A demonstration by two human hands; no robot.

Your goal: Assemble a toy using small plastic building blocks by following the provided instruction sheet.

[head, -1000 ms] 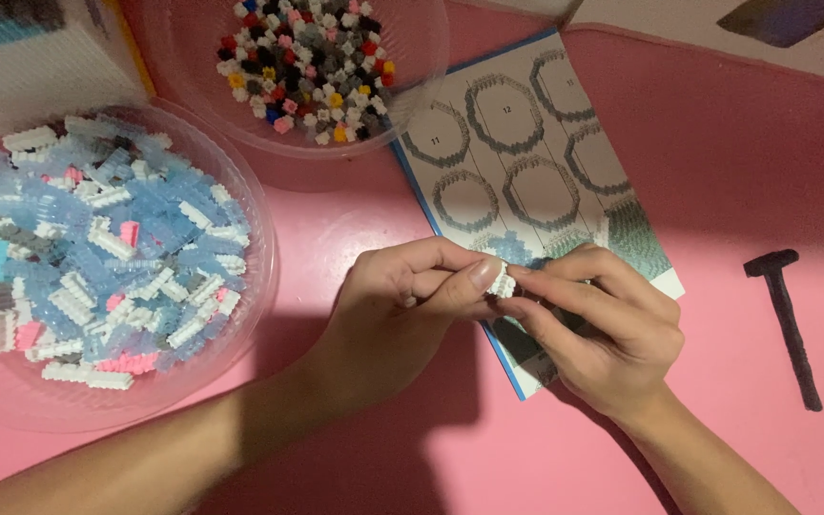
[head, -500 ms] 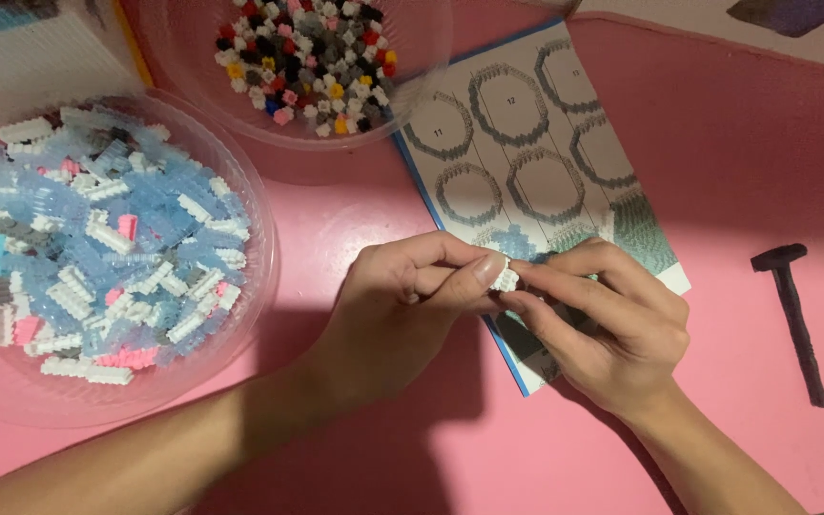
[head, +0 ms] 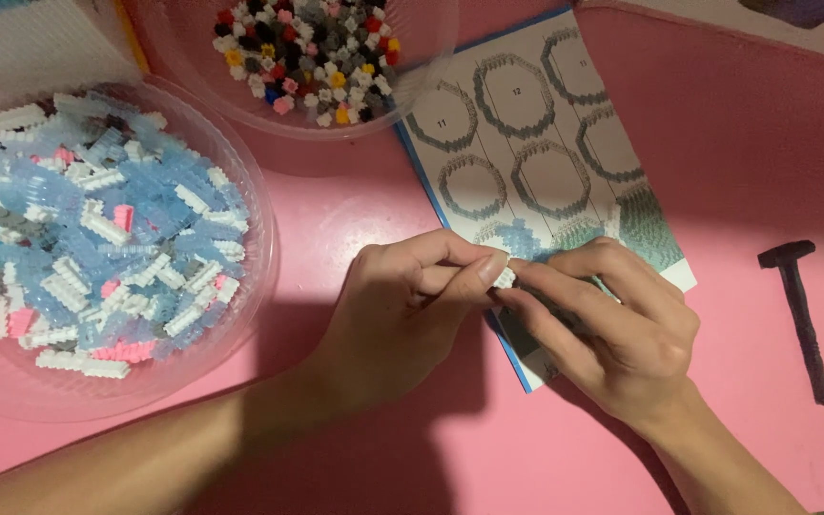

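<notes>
Where our fingertips meet, we pinch a tiny white building brick (head: 504, 278) between the thumb and forefinger of our left hand (head: 402, 305) while the fingers of our right hand (head: 612, 329) close on it from the other side. Both hands are shut on the piece, and it sits just above the near left edge of the instruction sheet (head: 545, 143), over the middle of the pink tabletop (head: 765, 143).

We judge the brick to be very light, rigid plastic, smooth enough to slip or flick away if squeezed off-centre; a hold on its flat side walls, with the studs left free, looks safest. How much of it lies hidden under our fingers we cannot tell.

Beyond the sheet, with its printed ring diagrams, a clear round bowl (head: 250, 286) near the left edge holds pale blue, white and pink bricks. A second clear bowl (head: 431, 57) at the far edge holds small mixed-colour pieces. Well apart, toward the right edge, lies a small black hammer-shaped tool (head: 798, 310).
</notes>
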